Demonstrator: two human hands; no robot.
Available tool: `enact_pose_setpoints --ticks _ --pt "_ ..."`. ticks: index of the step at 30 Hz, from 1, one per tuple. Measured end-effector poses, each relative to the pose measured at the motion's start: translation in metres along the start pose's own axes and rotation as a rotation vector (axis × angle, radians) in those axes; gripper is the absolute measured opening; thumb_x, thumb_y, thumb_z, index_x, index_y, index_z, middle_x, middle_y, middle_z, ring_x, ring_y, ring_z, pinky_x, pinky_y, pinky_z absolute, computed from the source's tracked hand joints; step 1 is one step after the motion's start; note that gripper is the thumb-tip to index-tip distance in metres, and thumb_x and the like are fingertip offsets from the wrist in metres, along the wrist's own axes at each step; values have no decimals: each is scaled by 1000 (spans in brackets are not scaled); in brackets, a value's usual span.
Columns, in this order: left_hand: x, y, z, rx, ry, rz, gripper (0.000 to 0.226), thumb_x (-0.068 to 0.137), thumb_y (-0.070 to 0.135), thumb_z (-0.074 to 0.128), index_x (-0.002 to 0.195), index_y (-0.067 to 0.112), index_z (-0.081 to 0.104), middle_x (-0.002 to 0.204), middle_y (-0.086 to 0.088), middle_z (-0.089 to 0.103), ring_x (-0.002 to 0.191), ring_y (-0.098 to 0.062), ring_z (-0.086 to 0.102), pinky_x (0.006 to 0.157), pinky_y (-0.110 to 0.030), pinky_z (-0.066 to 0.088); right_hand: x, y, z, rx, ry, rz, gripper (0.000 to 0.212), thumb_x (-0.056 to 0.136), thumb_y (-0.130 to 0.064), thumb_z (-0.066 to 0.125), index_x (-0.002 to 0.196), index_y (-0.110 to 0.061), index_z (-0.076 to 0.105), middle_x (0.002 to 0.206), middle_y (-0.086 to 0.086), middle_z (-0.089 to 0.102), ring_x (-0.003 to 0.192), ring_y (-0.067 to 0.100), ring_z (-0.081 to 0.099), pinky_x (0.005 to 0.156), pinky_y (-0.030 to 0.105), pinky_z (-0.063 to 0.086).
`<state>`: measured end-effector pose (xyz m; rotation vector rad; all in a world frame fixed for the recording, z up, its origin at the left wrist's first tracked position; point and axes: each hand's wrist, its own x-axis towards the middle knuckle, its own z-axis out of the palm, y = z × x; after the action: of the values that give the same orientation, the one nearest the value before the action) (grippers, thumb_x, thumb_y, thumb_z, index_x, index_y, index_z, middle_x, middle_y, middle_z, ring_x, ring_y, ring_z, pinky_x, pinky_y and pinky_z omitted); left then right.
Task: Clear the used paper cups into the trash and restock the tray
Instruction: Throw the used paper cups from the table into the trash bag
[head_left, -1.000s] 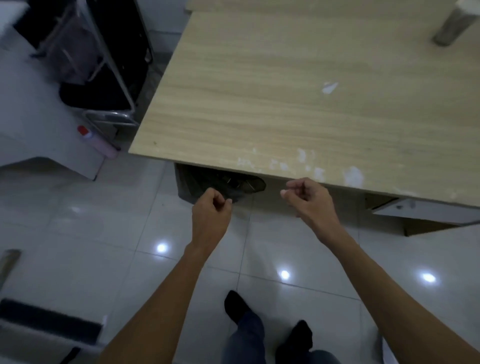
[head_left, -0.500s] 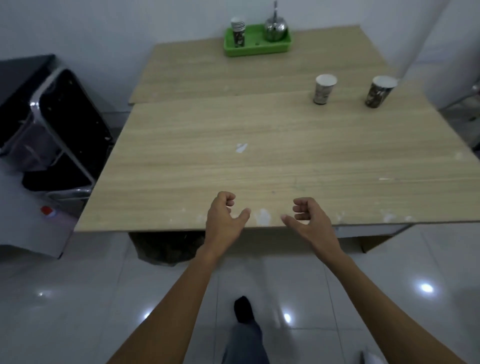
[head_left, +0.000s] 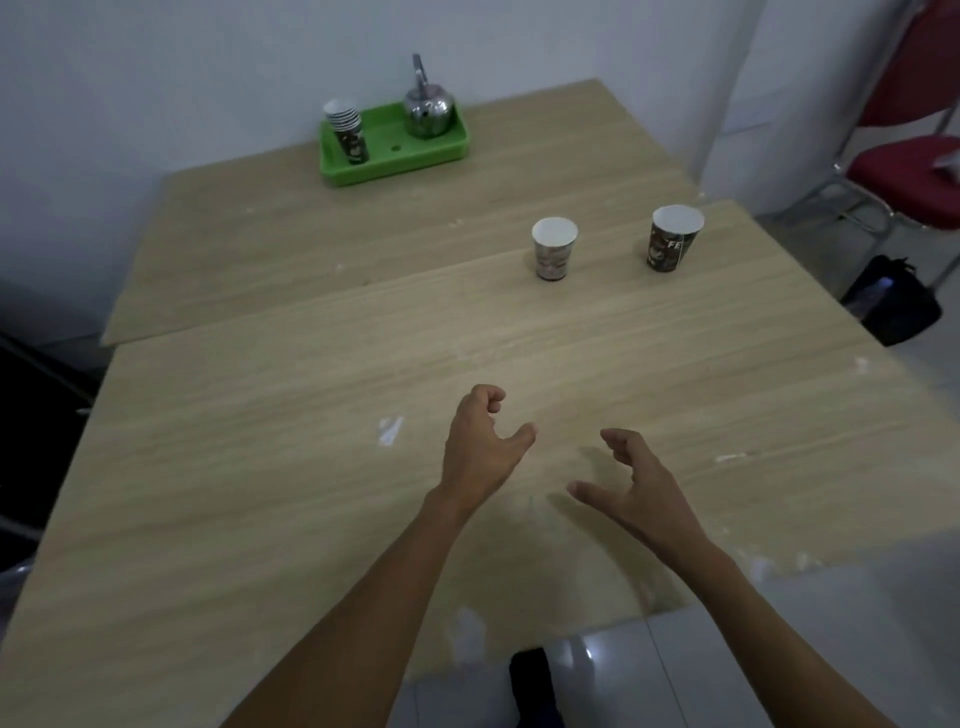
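Left hand: the left hand (head_left: 480, 447) hovered over the near table (head_left: 249, 467), fingers loosely curled in, thumb sticking out toward the other hand, holding nothing.
Right hand: the right hand (head_left: 641, 491) was pretty much the same, just beside the left one and a bit closer to the table's front edge. Its fingers were half curled, its thumb pointed left, and there was nothing in its grip either.
Used cups: two paper cups stood upright on the near table, well ahead of both hands and off to the right, just this side of the seam where the two tables met. The lighter cup (head_left: 554, 248) was on the left, the darker cup (head_left: 672, 240) to its right, and they weren't touching.
Tray: the green tray (head_left: 395, 169) sat at the back of the far table (head_left: 291, 244), near the wall.
On the tray: a cup stack (head_left: 347, 130) stood in the left end and a shiny metal kettle (head_left: 427, 111) in the right end, with bare green between them.
Trash: I couldn't spot a bin anywhere.
Off to the side: a red chair (head_left: 909, 176) was at the far right, with a black bag (head_left: 891, 301) on the floor below it.
Down low: a dark shoe (head_left: 530, 675) poked out on the glossy tiles by the table's edge.
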<state>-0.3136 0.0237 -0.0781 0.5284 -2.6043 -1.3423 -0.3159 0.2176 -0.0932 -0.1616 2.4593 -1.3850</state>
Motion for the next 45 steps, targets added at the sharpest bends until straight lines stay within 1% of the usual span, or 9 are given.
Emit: enact_pose_setpoints --ticks 9,13,17,19,22,27,30,34,45 --pt "114 23 44 43 -41 53 53 73 30 80 115 15 52 106 5 50 93 -11 48 82 -31 47 93 7 -3 -274 -2 -52 83 71 -44 77 138 -19 35 144 -3 39 131 15 38 103 25 32" --pt "160 31 70 65 -15 47 59 71 33 81 118 15 51 112 7 47 103 -16 52 87 -35 48 130 17 -5 -358 -17 -73 84 71 -46 75 139 -21 33 146 -1 36 134 18 36 107 31 33" --pt "207 39 96 74 26 19 70 69 34 81 125 12 47 124 -1 47 110 -20 52 93 -38 47 162 31 -6 -482 -58 -149 83 73 -50 68 142 -25 31 155 1 24 143 18 21 118 35 15" --pt "230 44 106 91 77 20 76 67 33 82 130 12 43 128 -3 45 116 -20 48 93 -32 43 170 41 -5 -578 -46 -217 77 74 -55 61 139 -21 39 154 4 28 143 22 24 118 38 11" --pt "263 50 116 105 187 61 86 64 31 83 134 11 38 133 -6 42 123 -22 41 88 -24 35 176 58 -1 -685 -79 -280 74 74 -66 49 128 -15 54 146 12 43 137 29 38 113 45 20" --pt "301 51 128 143 198 98 103 62 38 85 144 10 28 144 -8 33 130 -23 36 95 -30 35 179 67 2 -715 -42 -326 71 76 -66 49 125 -14 54 147 13 41 139 27 32 111 48 20" --pt "311 50 135 146 152 78 99 65 38 83 143 12 29 143 -7 35 126 -22 39 97 -33 38 179 66 2 -713 -45 -326 70 76 -67 48 123 -15 55 146 13 41 139 27 32 111 49 21" --pt "313 49 138 99 189 62 74 70 28 80 132 11 43 129 -6 47 113 -18 46 85 -22 36 179 67 3 -715 -16 -348 68 76 -66 48 121 -15 55 145 14 42 139 29 33 110 50 21" --pt "220 33 99 40 271 94 74 65 30 83 128 12 47 124 0 52 112 -16 48 84 -19 33 175 66 3 -755 -37 -324 69 79 -63 42 126 -14 53 148 15 39 139 32 32 114 47 12"
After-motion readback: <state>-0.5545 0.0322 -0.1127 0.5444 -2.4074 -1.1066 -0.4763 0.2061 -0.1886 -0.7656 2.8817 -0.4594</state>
